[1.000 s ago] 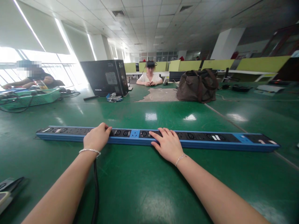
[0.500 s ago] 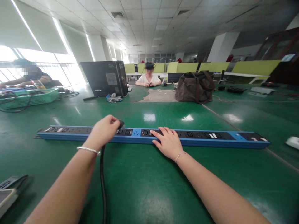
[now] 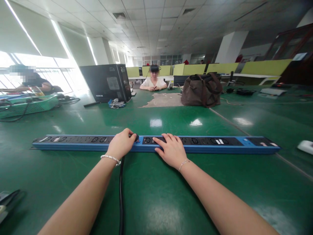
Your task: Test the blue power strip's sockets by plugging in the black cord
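One black cord (image 3: 121, 199) rises from the near side to the left hand (image 3: 120, 143), whose fingers pinch a black plug (image 3: 137, 138) that has just moved rightward along the power strip (image 3: 232, 150) and now sits at the blue socket (image 3: 139, 142) near its middle. That probably makes this a matter of lining up, though whether the prongs have gone in cannot be told, while the right hand (image 3: 172, 150), fingers loosely spread, rests on the strip. The strip lies flat across the green table (image 3: 137, 186), nearer than the brown bag (image 3: 193, 93).
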A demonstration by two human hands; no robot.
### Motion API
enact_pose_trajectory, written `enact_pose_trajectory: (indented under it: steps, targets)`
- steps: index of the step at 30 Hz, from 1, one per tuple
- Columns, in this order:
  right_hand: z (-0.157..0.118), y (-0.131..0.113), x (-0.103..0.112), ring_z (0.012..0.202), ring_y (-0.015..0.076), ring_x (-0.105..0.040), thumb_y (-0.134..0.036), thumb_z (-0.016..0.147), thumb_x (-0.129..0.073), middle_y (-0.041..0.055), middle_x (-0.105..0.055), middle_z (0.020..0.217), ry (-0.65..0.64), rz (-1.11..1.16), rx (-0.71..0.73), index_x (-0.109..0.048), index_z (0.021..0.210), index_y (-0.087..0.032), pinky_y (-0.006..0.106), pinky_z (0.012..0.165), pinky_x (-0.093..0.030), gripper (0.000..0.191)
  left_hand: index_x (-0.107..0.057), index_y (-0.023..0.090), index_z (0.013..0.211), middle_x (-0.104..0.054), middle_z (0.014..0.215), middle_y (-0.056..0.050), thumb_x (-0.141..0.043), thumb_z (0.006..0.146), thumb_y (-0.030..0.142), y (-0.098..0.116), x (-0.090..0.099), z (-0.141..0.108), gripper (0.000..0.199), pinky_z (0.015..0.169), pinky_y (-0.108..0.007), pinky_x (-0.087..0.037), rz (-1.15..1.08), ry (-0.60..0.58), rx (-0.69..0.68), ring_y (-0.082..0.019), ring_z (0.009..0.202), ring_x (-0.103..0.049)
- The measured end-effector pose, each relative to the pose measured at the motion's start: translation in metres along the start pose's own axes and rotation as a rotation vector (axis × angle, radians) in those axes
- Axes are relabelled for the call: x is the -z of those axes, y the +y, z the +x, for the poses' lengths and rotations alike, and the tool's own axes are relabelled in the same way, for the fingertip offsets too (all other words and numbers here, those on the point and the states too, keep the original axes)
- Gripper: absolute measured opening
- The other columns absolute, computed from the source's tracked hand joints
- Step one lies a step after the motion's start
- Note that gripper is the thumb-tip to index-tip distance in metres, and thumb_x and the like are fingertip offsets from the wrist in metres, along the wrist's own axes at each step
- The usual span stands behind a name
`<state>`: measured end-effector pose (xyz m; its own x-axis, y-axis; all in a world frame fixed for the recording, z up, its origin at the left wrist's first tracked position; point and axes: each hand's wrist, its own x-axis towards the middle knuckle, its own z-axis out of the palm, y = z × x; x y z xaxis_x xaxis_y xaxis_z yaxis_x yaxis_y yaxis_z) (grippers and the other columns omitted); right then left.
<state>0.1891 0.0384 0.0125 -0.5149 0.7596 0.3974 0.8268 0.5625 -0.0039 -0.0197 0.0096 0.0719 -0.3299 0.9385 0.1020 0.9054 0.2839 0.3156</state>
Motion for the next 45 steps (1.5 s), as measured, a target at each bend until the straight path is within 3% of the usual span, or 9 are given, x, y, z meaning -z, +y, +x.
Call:
enact_pose_trajectory:
  steps: [9, 16, 28, 33, 39, 45]
  targets:
    - [-0.001, -0.001, 0.0, 0.122, 0.0263, -0.039, -0.049, 0.088, -0.042, 0.0059, -0.047, 0.134, 0.006, 0.009, -0.002, -0.047, 0.129, -0.04, 0.044, 0.098, -0.026, 0.043, -0.057, 0.022, 0.087, -0.069, 0.09, -0.01, -0.039, 0.079, 0.042, 0.012, -0.005, 0.004, 0.028, 0.073, -0.036, -0.046, 0.099, -0.019, -0.026, -0.026, 0.085, -0.064]
    - [0.0, 0.0, -0.004, 0.123, 0.0258, -0.039, -0.049, 0.086, -0.043, 0.0107, -0.049, 0.134, 0.036, 0.048, -0.015, -0.041, 0.135, -0.017, 0.041, 0.103, -0.024, 0.059, -0.059, 0.024, 0.085, -0.069, 0.087, -0.009, -0.041, 0.076, 0.039, 0.014, -0.002, 0.013, 0.025, 0.07, -0.035, -0.046, 0.188, -0.061, -0.085, -0.026, 0.083, -0.063]
    - [0.001, 0.0, -0.007, 0.126, 0.0259, -0.037, -0.048, 0.085, -0.044, 0.0124, -0.047, 0.136, 0.032, 0.042, -0.01, -0.04, 0.135, -0.013, 0.041, 0.104, -0.024, 0.061, -0.056, 0.024, 0.092, -0.069, 0.085, -0.01, -0.035, 0.08, 0.038, 0.019, -0.011, 0.004, 0.028, 0.066, -0.035, -0.046, 0.247, -0.037, -0.084, -0.027, 0.08, -0.065]
    - [-0.002, 0.012, -0.003, 0.126, 0.0249, -0.039, -0.05, 0.084, -0.045, 0.0118, -0.046, 0.137, 0.017, 0.102, -0.003, -0.036, 0.138, -0.01, 0.039, 0.106, -0.025, 0.067, -0.055, 0.023, 0.093, -0.069, 0.082, -0.01, -0.034, 0.08, 0.038, 0.016, -0.012, 0.004, 0.029, 0.065, -0.035, -0.046, 0.235, -0.039, -0.095, -0.026, 0.078, -0.065]
    - [-0.003, 0.031, 0.002, 0.116, 0.0237, -0.05, -0.046, 0.091, -0.032, 0.0111, -0.059, 0.123, 0.063, 0.082, -0.158, -0.052, 0.126, -0.012, 0.038, 0.101, -0.031, 0.053, -0.057, 0.022, 0.088, -0.069, 0.087, -0.01, -0.041, 0.075, 0.035, 0.014, -0.007, 0.021, 0.025, 0.066, -0.033, -0.046, 0.196, -0.115, -0.128, -0.025, 0.081, -0.064]
    - [-0.002, 0.028, 0.0, 0.109, 0.0217, -0.054, -0.038, 0.091, -0.034, 0.0078, -0.064, 0.115, 0.129, 0.062, -0.162, -0.059, 0.116, -0.014, 0.035, 0.097, -0.034, 0.043, -0.057, 0.022, 0.089, -0.069, 0.087, -0.011, -0.039, 0.075, 0.036, 0.018, -0.008, 0.018, 0.027, 0.065, -0.034, -0.045, 0.196, -0.1, -0.11, -0.026, 0.081, -0.064]
